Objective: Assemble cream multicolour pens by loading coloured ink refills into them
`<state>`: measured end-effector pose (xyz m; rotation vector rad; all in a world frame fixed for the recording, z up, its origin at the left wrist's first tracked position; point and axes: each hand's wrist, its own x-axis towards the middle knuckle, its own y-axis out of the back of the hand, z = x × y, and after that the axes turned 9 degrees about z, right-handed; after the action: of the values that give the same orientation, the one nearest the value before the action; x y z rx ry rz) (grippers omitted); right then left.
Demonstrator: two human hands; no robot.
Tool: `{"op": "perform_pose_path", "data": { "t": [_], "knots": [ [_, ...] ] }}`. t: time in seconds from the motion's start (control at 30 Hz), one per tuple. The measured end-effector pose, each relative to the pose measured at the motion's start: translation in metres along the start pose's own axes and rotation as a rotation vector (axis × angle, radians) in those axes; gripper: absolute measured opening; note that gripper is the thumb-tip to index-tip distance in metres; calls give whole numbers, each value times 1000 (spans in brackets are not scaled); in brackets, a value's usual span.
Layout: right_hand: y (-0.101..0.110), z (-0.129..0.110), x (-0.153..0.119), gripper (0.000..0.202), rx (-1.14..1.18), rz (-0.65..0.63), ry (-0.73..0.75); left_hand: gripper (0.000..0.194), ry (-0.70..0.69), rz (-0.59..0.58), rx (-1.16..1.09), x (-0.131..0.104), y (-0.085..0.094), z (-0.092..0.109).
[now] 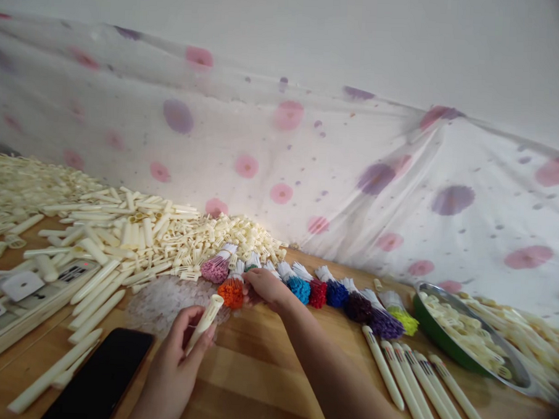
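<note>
A cream pen barrel [205,323] is in my left hand [180,353], tilted, with its open end up. My right hand [267,287] is at the row of coloured bundles, fingers bent together beside a bundle of orange-tipped refills [230,295]. Partly behind that hand is a green-tipped bundle [253,261]; whatever the fingertips hold is hidden. Along the row lie pink refills [216,268], light blue refills [299,289], red refills [318,293], dark blue refills [337,293], purple refills [386,322] and yellow-green refills [405,320].
Loose cream pen parts [167,229] are heaped at the back left, with small clear pieces [159,303] in front. A black phone [100,374] and a power strip [29,316] lie left. Several multicolour pens [415,388] and a green-sided bowl [454,347] are right.
</note>
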<state>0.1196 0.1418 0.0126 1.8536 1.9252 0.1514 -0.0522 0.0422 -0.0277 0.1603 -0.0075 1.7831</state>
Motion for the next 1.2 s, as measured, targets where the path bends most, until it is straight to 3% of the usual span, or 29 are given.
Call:
{"op": "perform_pose_path", "data": {
  "t": [0.17,0.3,0.57,0.7,0.87,1.03,1.2],
  "knots": [
    [-3,-5,-8,25,-270,81,13,27,-4,-9,16,2,1,-3],
    [-8,-4,-14,26,-330,53,31,27,-15,-5,8,1,-1,-2],
    [0,-5,-4,22,-137,-116,-136,29,-14,13,10,0,-2,3],
    [-7,-6,-11,22,-18,-126,-157,32,29,12,-42,-1,-4,5],
    [-17,0,-24,21,84,-71,-82,34,58,-6,-60,-3,-8,7],
    [1,1,-50,18,179,-71,20,34,39,28,-61,1,-5,10],
    [26,7,-100,22,310,-308,34,34,44,63,-54,1,1,20]
  ]
}}
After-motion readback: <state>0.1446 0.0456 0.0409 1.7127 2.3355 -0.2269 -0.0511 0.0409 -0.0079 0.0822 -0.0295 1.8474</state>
